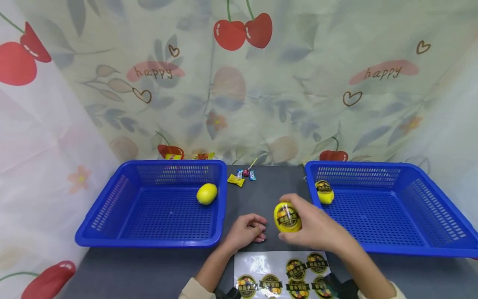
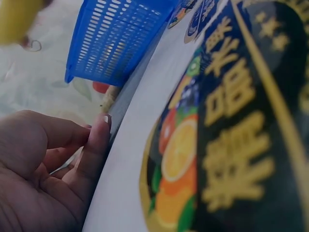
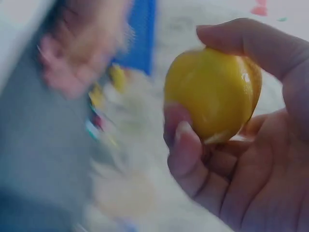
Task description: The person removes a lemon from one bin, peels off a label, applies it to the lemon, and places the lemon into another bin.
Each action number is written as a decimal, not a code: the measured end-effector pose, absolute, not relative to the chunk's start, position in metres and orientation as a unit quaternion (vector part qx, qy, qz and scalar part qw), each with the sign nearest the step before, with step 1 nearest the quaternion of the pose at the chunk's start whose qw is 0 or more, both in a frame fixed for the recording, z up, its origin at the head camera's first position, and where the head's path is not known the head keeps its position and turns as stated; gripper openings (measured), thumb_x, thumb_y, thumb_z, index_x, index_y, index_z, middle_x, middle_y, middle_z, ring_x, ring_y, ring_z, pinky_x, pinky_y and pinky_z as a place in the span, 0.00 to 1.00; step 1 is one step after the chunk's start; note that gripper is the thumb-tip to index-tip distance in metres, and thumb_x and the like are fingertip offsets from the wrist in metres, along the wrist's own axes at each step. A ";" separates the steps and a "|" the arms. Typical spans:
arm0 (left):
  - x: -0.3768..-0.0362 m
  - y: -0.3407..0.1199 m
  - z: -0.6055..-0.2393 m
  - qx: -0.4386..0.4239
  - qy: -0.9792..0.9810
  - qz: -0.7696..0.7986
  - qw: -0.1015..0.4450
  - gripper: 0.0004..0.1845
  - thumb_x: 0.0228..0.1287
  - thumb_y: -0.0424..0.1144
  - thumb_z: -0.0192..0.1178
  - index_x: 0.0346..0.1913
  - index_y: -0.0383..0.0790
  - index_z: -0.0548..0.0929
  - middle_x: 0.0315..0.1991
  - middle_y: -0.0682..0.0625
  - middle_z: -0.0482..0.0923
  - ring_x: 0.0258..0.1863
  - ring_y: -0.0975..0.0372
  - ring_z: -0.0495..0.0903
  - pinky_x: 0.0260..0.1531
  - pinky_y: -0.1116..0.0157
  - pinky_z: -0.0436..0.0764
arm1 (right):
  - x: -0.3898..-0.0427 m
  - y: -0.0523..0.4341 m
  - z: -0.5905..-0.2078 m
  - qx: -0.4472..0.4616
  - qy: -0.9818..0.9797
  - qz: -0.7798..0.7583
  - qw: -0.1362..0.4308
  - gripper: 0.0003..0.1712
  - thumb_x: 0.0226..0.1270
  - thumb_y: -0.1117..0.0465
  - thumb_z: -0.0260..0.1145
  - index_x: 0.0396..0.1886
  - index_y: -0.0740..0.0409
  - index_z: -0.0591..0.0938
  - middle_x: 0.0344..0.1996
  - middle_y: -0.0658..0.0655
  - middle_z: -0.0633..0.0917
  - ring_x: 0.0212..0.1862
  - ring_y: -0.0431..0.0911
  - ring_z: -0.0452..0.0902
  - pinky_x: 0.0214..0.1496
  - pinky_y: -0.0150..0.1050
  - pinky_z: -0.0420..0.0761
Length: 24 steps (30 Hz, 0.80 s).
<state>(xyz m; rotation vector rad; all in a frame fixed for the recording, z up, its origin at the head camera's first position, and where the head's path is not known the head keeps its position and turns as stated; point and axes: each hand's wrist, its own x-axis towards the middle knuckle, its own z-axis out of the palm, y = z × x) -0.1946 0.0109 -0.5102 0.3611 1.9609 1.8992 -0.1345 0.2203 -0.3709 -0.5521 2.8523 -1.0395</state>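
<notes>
Right hand (image 1: 317,228): fingers and thumb curled round a yellow lemon (image 1: 287,216), held just above the counter (image 1: 149,270) between the two baskets. A round dark sticker with gold lettering sits on the lemon's face toward the head camera. In the right wrist view the lemon (image 3: 212,92) is gripped between the thumb on top and the fingertips (image 3: 183,140) below, the plain yellow side showing.

Left hand (image 1: 246,230): rests on the counter just left of the held lemon, fingers loosely curled, holding nothing. It lies at the top edge of the sticker sheet (image 1: 280,274). In the left wrist view the fingers (image 2: 94,150) lie relaxed beside the sheet's white edge, with one sticker (image 2: 227,145) large and blurred in the foreground.

Sticker sheet: glossy, flat on the counter at the near edge, with several round stickers on it.

Right blue basket (image 1: 410,249): holds one lemon (image 1: 324,192) bearing a sticker, near its left wall.

Left blue basket (image 1: 112,236): holds one bare lemon (image 1: 207,193), near its right wall.

Between the baskets, at the far side of the counter: a few small wrapped candies (image 1: 242,176), including a lollipop.

Backdrop: a cloth printed with cherries (image 1: 242,31).
</notes>
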 end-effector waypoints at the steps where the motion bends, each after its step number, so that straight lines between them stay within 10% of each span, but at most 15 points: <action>1: -0.195 0.011 -0.510 0.128 0.699 0.677 0.191 0.10 0.68 0.24 0.58 0.49 0.27 0.82 0.35 0.42 0.82 0.30 0.57 0.85 0.32 0.62 0.85 | -0.137 0.229 -0.357 -0.189 0.923 -0.335 0.020 0.42 0.52 0.57 0.80 0.65 0.56 0.69 0.45 0.53 0.78 0.39 0.44 0.77 0.38 0.41 0.80; 9: -0.193 0.012 -0.508 0.130 0.701 0.678 0.178 0.10 0.65 0.21 0.57 0.47 0.25 0.82 0.34 0.42 0.83 0.29 0.58 0.85 0.30 0.64 0.85 | -0.192 0.328 -0.318 -0.123 0.953 -0.275 0.022 0.43 0.58 0.53 0.78 0.67 0.63 0.68 0.46 0.62 0.79 0.41 0.52 0.77 0.37 0.45 0.79; 24: -0.194 0.013 -0.512 0.144 0.707 0.674 0.159 0.11 0.63 0.21 0.57 0.47 0.23 0.82 0.34 0.39 0.84 0.28 0.54 0.86 0.29 0.62 0.85 | -0.238 0.392 -0.402 0.024 0.928 -0.300 0.219 0.45 0.56 0.63 0.77 0.67 0.71 0.63 0.48 0.73 0.74 0.36 0.57 0.80 0.34 0.50 0.83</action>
